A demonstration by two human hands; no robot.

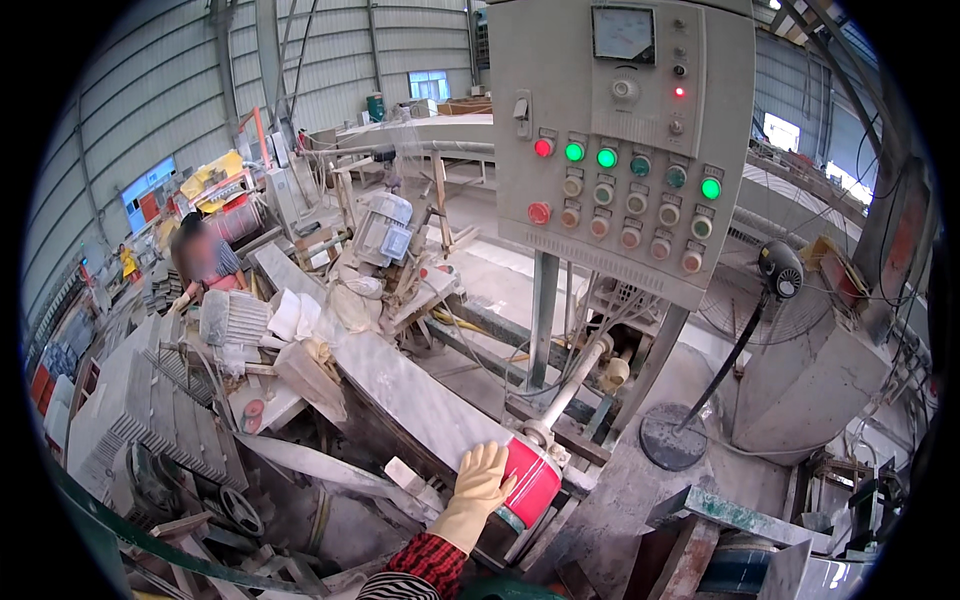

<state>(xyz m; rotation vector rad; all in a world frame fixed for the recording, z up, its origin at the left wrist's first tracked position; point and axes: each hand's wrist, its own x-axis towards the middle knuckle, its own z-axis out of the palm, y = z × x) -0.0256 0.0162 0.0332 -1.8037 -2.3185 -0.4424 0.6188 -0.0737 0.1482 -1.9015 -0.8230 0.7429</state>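
Past the black-and-white striped cloth sleeve (400,587), rest the cream rubber-gloved left grip (478,487) lightly, spread and pinching nothing, against the glossy red cylindrical roller (535,482) at the near end of the pale-grey flat belt (415,395), ideally clear of edges.

The gloved left hand (476,492), fingers extended, apparently touches the red roller (535,478) ending a pale strip (415,390); beyond stands a grey control panel (622,140).

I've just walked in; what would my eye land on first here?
Probably the big grey control box at upper right of centre, with its glowing green and red lights. Below it, near the bottom middle, the bright red roller stands out, with the left hand in a cream glove at its left edge.
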